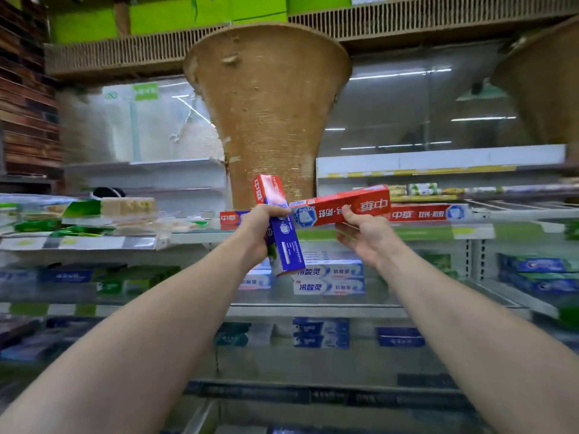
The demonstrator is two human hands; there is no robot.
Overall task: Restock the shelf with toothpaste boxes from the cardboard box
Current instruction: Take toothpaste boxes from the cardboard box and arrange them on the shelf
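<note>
Fingers of the left hand (263, 227) wrap a near-upright red-and-blue cardboard toothpaste box (288, 249), and at its three o'clock the right hand (366, 236) grips a red cardboard toothpaste box (369, 205).

Left hand (263, 228) and right hand (366, 238) raised forward on bare, outstretched arms, near each other.
The left grips a near-upright red-and-blue toothpaste box (288, 245); the right, palm turned up, pinches a level red toothpaste box (371, 205).
</note>
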